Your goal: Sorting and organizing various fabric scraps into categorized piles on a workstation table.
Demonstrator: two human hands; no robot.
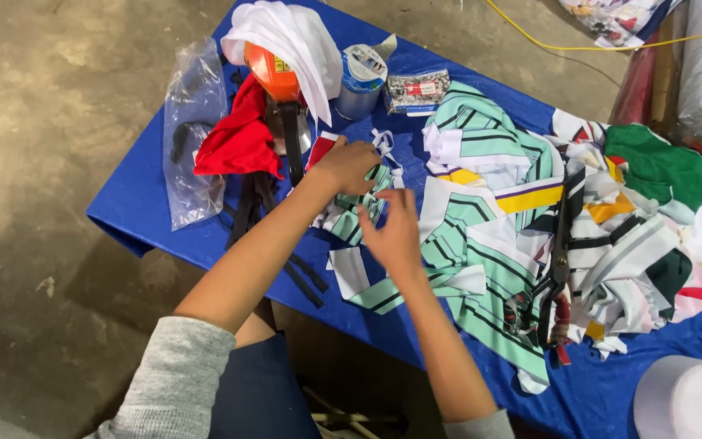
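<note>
Seen from the head camera, a person in grey sleeves is working over a blue-covered tabletop (136, 213) strewn with cloth offcuts. The left hand (349, 165) is pressing down, fingers curled narrow, on a small green-and-white striped fabric piece (351, 213) lying near the middle of the tabletop; whether it is pinching the cloth cannot be told. The right hand (394, 232) is hovering just beside it, fingers loosely spread, its fingertips reaching toward the same piece, with nothing visibly held.

To the right, a large heap of striped scraps (530, 236) in mint, white, yellow and dark green is spreading across the tabletop, and a pair of black scissors (556, 260) is lying on top of it. Behind the left hand, a red cloth (237, 138) is resting beside an orange-bodied tool (274, 75) partly draped in white fabric (286, 36). A roll of tape (361, 80) is standing near the far edge, and a clear plastic bag (191, 134) is lying at the left end.
</note>
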